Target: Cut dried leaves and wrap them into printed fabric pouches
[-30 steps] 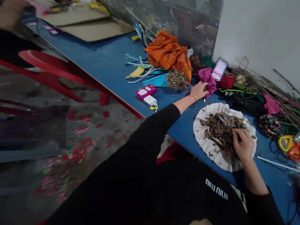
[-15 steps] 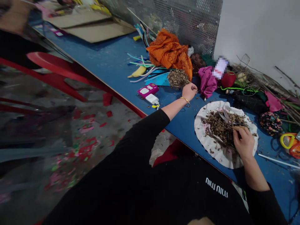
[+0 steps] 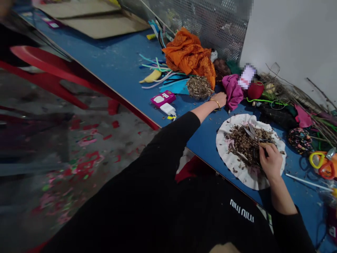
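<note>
Purple fabric (image 3: pixel 233 92) bunched behind white cloth (image 3: pixel 222 149), scissors (image 3: pixel 255 136) held over that cloth by right hand (image 3: pixel 271 161), left hand (image 3: pixel 220 99) beyond, grip hidden

Smooth metal scissors (image 3: pixel 251 132), rough dry flakes (image 3: pixel 239 140), matt wrinkled cloth (image 3: pixel 247 180)

The black top (image 3: pixel 205 211) reads "miu miu" (in white).
</note>
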The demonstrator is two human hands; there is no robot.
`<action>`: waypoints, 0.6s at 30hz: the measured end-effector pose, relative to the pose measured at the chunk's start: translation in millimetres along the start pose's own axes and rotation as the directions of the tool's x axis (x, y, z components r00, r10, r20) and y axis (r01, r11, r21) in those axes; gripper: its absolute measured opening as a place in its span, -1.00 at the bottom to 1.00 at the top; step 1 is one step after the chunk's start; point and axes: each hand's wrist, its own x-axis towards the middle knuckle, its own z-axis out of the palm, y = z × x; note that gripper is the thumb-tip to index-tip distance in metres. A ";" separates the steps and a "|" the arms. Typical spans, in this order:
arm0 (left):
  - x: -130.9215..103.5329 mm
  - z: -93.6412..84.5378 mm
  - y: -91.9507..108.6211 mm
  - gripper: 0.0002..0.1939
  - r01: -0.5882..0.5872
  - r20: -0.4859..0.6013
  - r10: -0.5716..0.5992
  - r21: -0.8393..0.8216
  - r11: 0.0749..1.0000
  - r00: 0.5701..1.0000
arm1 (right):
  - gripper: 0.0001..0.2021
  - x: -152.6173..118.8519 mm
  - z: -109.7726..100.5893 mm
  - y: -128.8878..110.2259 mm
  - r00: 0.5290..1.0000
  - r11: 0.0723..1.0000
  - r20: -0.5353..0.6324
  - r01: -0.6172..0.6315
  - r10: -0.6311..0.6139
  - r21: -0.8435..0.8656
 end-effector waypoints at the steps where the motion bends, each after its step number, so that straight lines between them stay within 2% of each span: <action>1: -12.2 -0.6 1.1 -0.60 -0.002 0.034 0.002 0.012 1.000 0.999 | -0.78 -0.1 0.0 -0.4 1.000 1.000 0.000 -0.002 0.002 -0.002; 6: -85.7 -7.6 3.9 -0.51 -0.047 0.146 0.040 0.041 0.998 0.989 | -0.77 -1.1 1.4 -1.9 1.000 1.000 0.001 -0.006 0.006 -0.001; 9: -103.6 -12.3 -4.4 -0.48 -0.013 0.090 0.011 0.022 1.000 0.996 | -0.77 -1.3 2.7 -1.9 1.000 1.000 -0.009 0.011 -0.011 -0.008; 11: -97.0 -12.2 -13.2 -0.44 0.072 0.011 -0.072 0.010 0.997 0.997 | -0.77 -1.1 3.3 -2.0 1.000 1.000 -0.009 0.019 -0.019 -0.004; 14: -70.4 -6.4 -22.2 -0.40 0.184 -0.025 -0.184 -0.006 0.983 0.983 | -0.76 -0.4 3.3 -3.0 1.000 1.000 -0.005 0.019 -0.019 -0.007; 18: -39.1 2.3 -17.2 -0.36 0.284 -0.071 -0.286 -0.034 0.958 0.956 | -0.76 0.0 2.1 -4.8 1.000 0.999 -0.001 0.022 -0.022 -0.038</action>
